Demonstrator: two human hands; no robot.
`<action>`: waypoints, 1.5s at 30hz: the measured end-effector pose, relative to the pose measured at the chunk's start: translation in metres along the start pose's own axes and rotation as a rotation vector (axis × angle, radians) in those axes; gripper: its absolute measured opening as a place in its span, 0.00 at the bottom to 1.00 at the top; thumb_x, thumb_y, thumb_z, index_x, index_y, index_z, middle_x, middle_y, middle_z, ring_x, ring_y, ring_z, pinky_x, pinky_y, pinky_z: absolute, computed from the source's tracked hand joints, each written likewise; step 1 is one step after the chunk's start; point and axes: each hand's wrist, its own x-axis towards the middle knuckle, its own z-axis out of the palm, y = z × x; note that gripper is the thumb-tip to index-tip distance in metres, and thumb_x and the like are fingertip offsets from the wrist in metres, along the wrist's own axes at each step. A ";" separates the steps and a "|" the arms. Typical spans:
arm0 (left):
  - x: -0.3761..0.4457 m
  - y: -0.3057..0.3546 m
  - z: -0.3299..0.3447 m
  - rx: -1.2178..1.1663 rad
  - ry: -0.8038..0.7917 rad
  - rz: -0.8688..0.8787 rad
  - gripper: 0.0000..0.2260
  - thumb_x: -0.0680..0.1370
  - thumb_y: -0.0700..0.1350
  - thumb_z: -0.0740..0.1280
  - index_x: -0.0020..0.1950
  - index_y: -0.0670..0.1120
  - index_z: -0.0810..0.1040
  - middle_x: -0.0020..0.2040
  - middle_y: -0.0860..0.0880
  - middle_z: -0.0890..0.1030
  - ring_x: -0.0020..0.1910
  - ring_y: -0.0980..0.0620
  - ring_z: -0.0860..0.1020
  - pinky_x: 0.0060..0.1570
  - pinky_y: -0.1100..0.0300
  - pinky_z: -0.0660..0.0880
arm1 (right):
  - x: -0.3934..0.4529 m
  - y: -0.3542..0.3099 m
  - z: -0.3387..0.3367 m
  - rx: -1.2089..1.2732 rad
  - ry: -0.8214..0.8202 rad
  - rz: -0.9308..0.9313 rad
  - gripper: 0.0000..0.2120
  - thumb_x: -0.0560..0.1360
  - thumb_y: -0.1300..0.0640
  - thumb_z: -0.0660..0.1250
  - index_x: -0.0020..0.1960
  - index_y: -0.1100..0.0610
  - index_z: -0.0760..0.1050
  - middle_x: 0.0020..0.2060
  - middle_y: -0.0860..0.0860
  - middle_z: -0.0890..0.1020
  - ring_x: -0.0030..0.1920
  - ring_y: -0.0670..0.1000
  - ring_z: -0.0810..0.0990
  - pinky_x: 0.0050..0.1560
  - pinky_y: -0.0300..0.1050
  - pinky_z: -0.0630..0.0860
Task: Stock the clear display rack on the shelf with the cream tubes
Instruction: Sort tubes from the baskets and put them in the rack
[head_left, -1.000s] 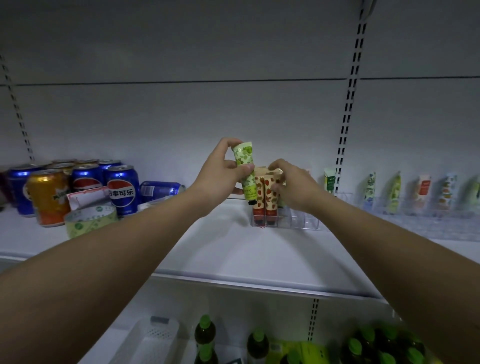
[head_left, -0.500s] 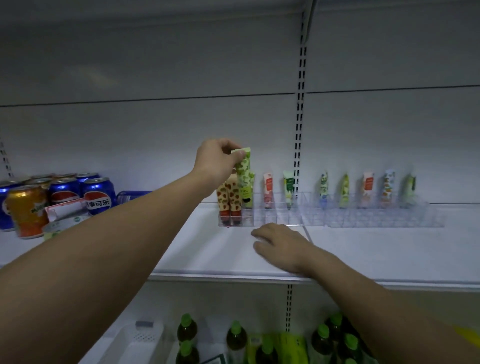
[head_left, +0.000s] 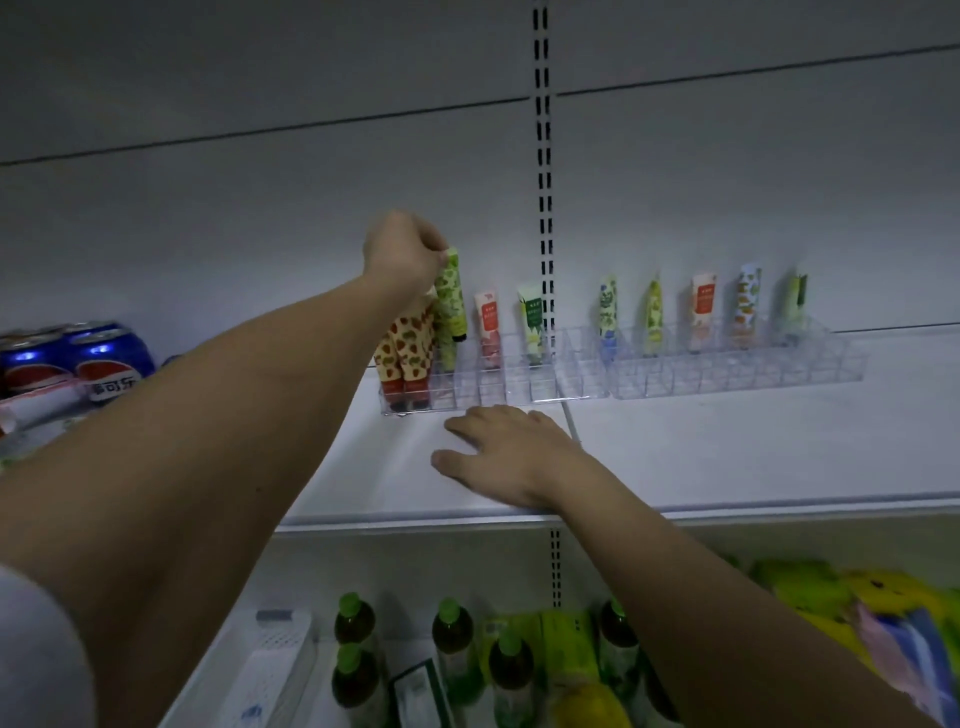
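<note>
A person reaches both bare arms toward a white shop shelf (head_left: 727, 447). The left hand (head_left: 402, 254) is raised at the left end of a clear display rack (head_left: 519, 382), its fingers (head_left: 434, 249) pinched on the flat top end of a green-patterned cream tube (head_left: 450, 299). The tube hangs below the fingers, long axis near upright and tilted slightly, dark cap pointing down. Its cap sits just above the rack's compartments, beside two strawberry-patterned tubes (head_left: 405, 358) already standing at the rack's left end; which compartment lies directly beneath it cannot be told. The move ahead looks like a short lowering, cap first, into a slot.

The right hand (head_left: 511, 452) rests flat on the shelf just in front of the rack, fingers loosely spread and holding nothing, so the left hand is the one nearer the slot.

Further right, a red-and-white tube (head_left: 488, 325) and a green-and-white tube (head_left: 532, 322) stand in the same rack, and a second clear rack (head_left: 737, 371) holds five more tubes. Many front compartments are unfilled, so stocking appears partway done
</note>
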 end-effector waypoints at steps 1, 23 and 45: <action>0.002 -0.001 0.004 0.016 0.004 0.005 0.05 0.76 0.41 0.71 0.51 0.44 0.84 0.48 0.46 0.84 0.49 0.49 0.80 0.53 0.56 0.78 | 0.001 0.001 0.001 -0.001 0.002 0.001 0.31 0.78 0.34 0.50 0.77 0.45 0.57 0.78 0.46 0.56 0.77 0.50 0.53 0.76 0.57 0.49; -0.001 -0.013 0.047 0.255 -0.043 0.128 0.10 0.78 0.32 0.64 0.53 0.41 0.83 0.54 0.42 0.82 0.53 0.44 0.79 0.58 0.52 0.76 | 0.004 0.000 -0.001 -0.007 0.000 0.007 0.30 0.78 0.34 0.51 0.77 0.44 0.57 0.77 0.46 0.58 0.76 0.52 0.55 0.75 0.57 0.52; -0.074 -0.007 -0.036 0.279 -0.179 0.253 0.14 0.79 0.45 0.63 0.64 0.49 0.78 0.62 0.47 0.78 0.60 0.47 0.75 0.58 0.53 0.72 | -0.005 -0.005 -0.003 0.083 0.115 0.089 0.26 0.76 0.38 0.57 0.70 0.48 0.69 0.70 0.49 0.71 0.66 0.55 0.71 0.65 0.53 0.69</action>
